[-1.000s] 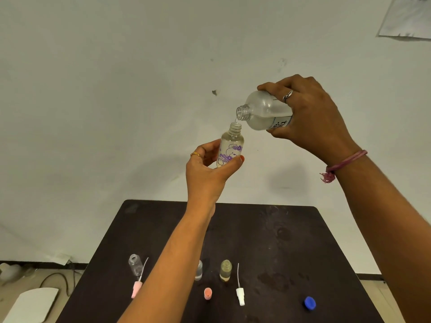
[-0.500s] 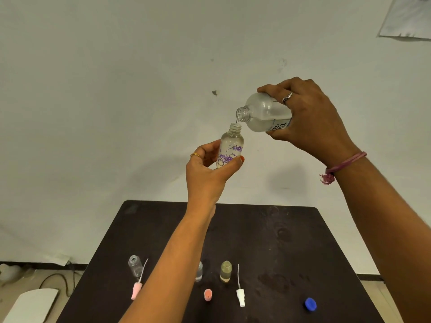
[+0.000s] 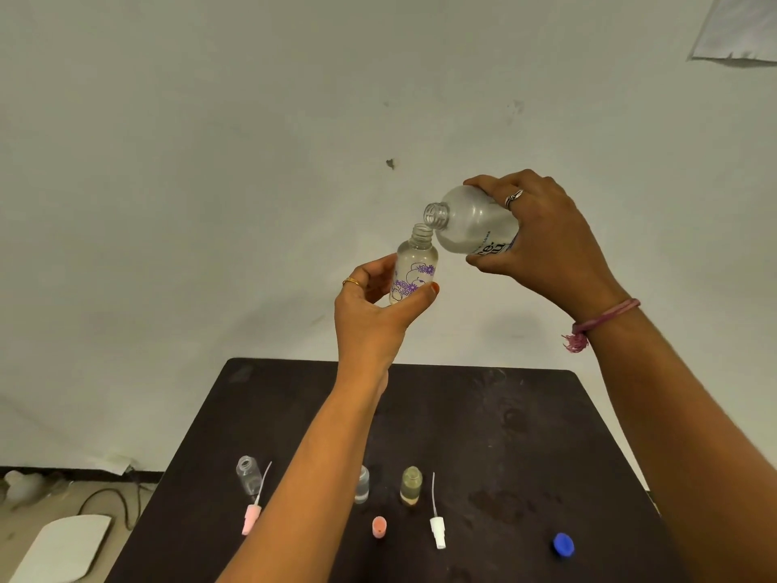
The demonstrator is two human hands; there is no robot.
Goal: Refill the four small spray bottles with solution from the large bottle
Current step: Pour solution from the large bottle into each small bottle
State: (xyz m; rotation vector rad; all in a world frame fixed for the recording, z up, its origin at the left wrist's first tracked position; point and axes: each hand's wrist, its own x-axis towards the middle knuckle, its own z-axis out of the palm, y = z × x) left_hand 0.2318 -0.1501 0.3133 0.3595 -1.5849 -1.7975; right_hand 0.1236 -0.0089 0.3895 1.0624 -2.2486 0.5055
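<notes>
Both hands up: left hand (image 3: 374,317) pinching the flowery small bottle (image 3: 414,269), right hand (image 3: 542,241) wrapped round the large bottle (image 3: 473,225).
Mouths barely line up, so tipping further could easily dribble solution down my left fingers.

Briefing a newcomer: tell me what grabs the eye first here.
Mid-frame, the right hand tips the large bottle over the small flowered bottle gripped by the left hand. Below, on the dark table, stand three more small bottles among loose spray tops and a blue cap.
</notes>
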